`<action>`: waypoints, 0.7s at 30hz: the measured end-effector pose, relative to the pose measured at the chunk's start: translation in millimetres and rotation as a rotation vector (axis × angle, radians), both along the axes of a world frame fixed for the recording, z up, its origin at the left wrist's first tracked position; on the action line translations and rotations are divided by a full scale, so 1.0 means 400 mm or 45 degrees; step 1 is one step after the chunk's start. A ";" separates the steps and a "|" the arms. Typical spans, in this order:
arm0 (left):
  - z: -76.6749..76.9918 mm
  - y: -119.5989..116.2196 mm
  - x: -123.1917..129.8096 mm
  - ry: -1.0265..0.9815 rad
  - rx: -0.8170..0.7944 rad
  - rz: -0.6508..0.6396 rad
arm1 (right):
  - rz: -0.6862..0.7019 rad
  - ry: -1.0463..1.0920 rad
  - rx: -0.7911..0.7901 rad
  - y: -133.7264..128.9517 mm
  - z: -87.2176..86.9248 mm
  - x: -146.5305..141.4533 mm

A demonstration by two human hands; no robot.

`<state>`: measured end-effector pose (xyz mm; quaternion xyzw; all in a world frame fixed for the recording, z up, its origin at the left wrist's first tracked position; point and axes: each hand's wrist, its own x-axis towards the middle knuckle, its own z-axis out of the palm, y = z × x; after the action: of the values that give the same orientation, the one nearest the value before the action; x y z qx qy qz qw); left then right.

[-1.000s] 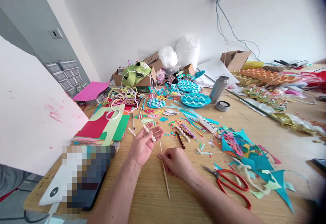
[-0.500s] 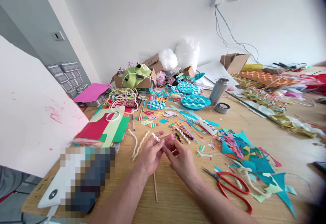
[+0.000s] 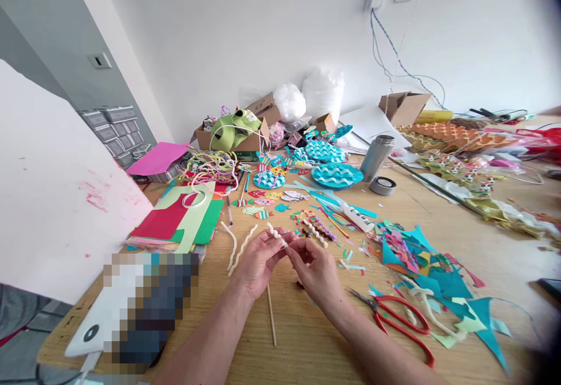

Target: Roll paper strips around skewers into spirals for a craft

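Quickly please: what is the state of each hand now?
Left hand: closed on the white coiled pipe cleaner and stick.
Right hand: pinching the same coil.

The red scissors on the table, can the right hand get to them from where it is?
Probably yes. The red scissors lie beside the right hand with bare table between, but that hand is pinching the white twisted piece.
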<state>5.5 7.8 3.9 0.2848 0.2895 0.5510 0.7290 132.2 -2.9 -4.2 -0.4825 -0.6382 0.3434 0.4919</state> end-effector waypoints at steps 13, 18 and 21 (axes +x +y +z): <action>-0.009 0.008 -0.019 0.023 -0.123 0.007 | 0.123 0.498 -0.356 0.023 0.005 0.021; -0.008 0.004 -0.019 -0.102 -0.216 -0.165 | 0.367 0.682 -0.500 0.031 0.009 0.030; -0.012 0.001 -0.015 -0.070 -0.215 -0.231 | 0.489 0.764 -0.526 0.029 0.005 0.027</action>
<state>-0.5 8.1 -0.8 0.2321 0.2878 0.4639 0.8050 142.9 8.7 -2.1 -0.3215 -0.4624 0.6756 0.4758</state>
